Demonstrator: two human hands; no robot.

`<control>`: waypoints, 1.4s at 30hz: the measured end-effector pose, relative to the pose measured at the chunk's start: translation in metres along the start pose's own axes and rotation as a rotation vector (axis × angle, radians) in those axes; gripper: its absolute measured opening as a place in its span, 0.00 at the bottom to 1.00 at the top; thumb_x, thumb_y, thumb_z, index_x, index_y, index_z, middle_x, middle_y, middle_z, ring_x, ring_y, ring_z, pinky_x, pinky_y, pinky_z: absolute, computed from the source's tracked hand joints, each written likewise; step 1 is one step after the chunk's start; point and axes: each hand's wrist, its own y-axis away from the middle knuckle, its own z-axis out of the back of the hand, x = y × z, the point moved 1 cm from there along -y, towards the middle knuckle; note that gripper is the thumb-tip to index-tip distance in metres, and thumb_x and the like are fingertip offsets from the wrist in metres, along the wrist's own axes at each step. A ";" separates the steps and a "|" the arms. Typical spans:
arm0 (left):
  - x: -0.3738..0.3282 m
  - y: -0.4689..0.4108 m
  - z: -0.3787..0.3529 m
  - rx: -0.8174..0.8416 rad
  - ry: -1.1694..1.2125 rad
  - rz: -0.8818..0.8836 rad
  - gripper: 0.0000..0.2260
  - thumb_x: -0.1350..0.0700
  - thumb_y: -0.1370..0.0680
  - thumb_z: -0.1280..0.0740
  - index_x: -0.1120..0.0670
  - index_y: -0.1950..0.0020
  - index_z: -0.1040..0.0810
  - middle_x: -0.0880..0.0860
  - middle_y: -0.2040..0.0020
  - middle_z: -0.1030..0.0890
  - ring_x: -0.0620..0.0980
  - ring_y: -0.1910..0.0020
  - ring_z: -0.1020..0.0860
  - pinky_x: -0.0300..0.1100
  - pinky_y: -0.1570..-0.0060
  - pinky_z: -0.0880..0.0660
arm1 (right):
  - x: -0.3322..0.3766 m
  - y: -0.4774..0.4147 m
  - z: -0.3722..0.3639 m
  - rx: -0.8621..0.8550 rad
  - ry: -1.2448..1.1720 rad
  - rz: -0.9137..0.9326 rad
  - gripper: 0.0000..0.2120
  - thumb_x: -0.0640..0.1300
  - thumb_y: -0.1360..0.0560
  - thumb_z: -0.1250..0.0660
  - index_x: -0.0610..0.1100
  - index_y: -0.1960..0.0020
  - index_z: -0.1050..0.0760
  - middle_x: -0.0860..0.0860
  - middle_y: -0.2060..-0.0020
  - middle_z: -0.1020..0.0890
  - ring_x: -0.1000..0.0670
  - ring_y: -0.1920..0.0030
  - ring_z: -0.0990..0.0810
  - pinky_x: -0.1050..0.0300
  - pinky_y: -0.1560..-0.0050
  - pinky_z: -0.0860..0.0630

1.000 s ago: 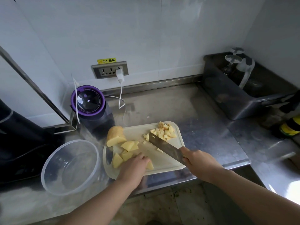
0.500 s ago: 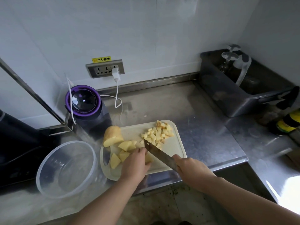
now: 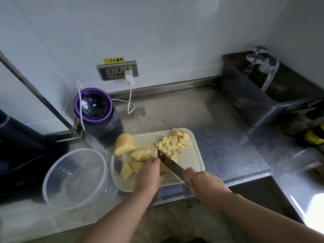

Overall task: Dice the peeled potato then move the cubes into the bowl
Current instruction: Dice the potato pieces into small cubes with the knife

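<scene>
Since a second earlier the cleaver (image 3: 172, 164) had closed the gap to the left hand (image 3: 149, 174), its blade now right against the knuckles instead of standing apart beside the diced cubes (image 3: 173, 142). That left hand was curled over a potato chunk (image 3: 164, 168), pinning it to the white cutting board (image 3: 194, 160) (only the chunk's right edge showed past the fingers). The right hand (image 3: 206, 183) was wrapped round the cleaver's handle, which was hidden in the fist, with the blade angled away toward the board's middle. The cubes lay heaped at the board's far right corner. Larger uncut pieces (image 3: 138, 155) sat left of the blade, and the rounded potato end (image 3: 124, 143) lay at the far left corner. The clear plastic bowl (image 3: 52, 181) stood just left of the board on the steel counter (image 3: 228, 137), with a purple-rimmed blender (image 3: 93, 106) behind it
</scene>
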 end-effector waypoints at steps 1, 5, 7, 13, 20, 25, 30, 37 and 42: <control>0.000 -0.001 0.002 0.004 0.004 -0.022 0.17 0.49 0.23 0.31 0.50 0.37 0.27 0.47 0.40 0.23 0.46 0.44 0.23 0.38 0.51 0.25 | -0.001 0.000 0.001 0.000 0.006 -0.003 0.15 0.44 0.20 0.37 0.49 0.35 0.36 0.50 0.54 0.21 0.50 0.55 0.18 0.54 0.49 0.19; 0.021 -0.013 0.032 -0.001 0.036 -0.103 0.10 0.51 0.22 0.33 0.49 0.41 0.23 0.44 0.41 0.22 0.42 0.49 0.23 0.34 0.56 0.29 | -0.006 -0.003 0.008 -0.050 0.007 -0.017 0.13 0.41 0.19 0.42 0.50 0.36 0.38 0.50 0.59 0.23 0.49 0.60 0.20 0.51 0.57 0.19; 0.037 -0.020 0.049 0.051 -0.001 -0.154 0.11 0.54 0.21 0.34 0.49 0.39 0.22 0.44 0.40 0.22 0.43 0.47 0.23 0.35 0.53 0.28 | -0.007 -0.004 0.012 -0.065 -0.004 -0.040 0.14 0.41 0.19 0.42 0.50 0.35 0.38 0.50 0.59 0.24 0.49 0.61 0.20 0.52 0.58 0.19; 0.046 -0.024 0.052 0.294 -0.398 -0.279 0.18 0.49 0.24 0.33 0.47 0.34 0.27 0.47 0.35 0.26 0.50 0.37 0.30 0.46 0.40 0.29 | -0.003 -0.009 0.018 -0.072 -0.024 -0.054 0.16 0.42 0.18 0.42 0.52 0.32 0.39 0.49 0.55 0.21 0.50 0.60 0.19 0.50 0.56 0.17; 0.040 -0.020 0.042 0.261 -0.610 -0.335 0.18 0.54 0.22 0.34 0.53 0.33 0.30 0.53 0.33 0.32 0.54 0.33 0.34 0.46 0.36 0.35 | -0.005 -0.007 0.017 -0.079 -0.029 -0.051 0.16 0.42 0.18 0.42 0.51 0.32 0.38 0.50 0.56 0.22 0.50 0.60 0.19 0.51 0.55 0.18; 0.040 -0.018 0.048 0.231 -0.444 -0.385 0.11 0.51 0.23 0.33 0.49 0.41 0.27 0.47 0.39 0.27 0.49 0.37 0.32 0.42 0.41 0.34 | -0.004 -0.004 0.018 -0.076 -0.029 -0.055 0.16 0.42 0.18 0.43 0.52 0.32 0.38 0.49 0.54 0.21 0.51 0.59 0.19 0.52 0.55 0.18; 0.035 -0.018 0.053 0.138 0.145 -0.123 0.04 0.53 0.22 0.32 0.49 0.50 0.25 0.43 0.55 0.21 0.42 0.55 0.23 0.36 0.57 0.25 | -0.007 -0.001 0.024 -0.082 -0.034 -0.064 0.16 0.42 0.18 0.42 0.51 0.32 0.38 0.49 0.55 0.21 0.51 0.59 0.19 0.53 0.55 0.18; 0.013 -0.018 0.023 0.269 0.891 0.478 0.02 0.62 0.24 0.30 0.58 0.53 0.22 0.54 0.62 0.17 0.47 0.66 0.22 0.36 0.66 0.27 | -0.010 0.003 0.026 -0.071 -0.060 -0.076 0.17 0.43 0.18 0.41 0.51 0.30 0.38 0.50 0.54 0.22 0.52 0.58 0.19 0.55 0.54 0.18; 0.013 -0.017 0.013 0.209 0.741 0.416 0.05 0.59 0.25 0.29 0.56 0.58 0.23 0.53 0.62 0.17 0.50 0.61 0.19 0.41 0.61 0.24 | -0.008 0.004 0.021 -0.045 -0.046 -0.087 0.16 0.42 0.18 0.43 0.50 0.32 0.38 0.48 0.53 0.21 0.49 0.57 0.19 0.51 0.54 0.18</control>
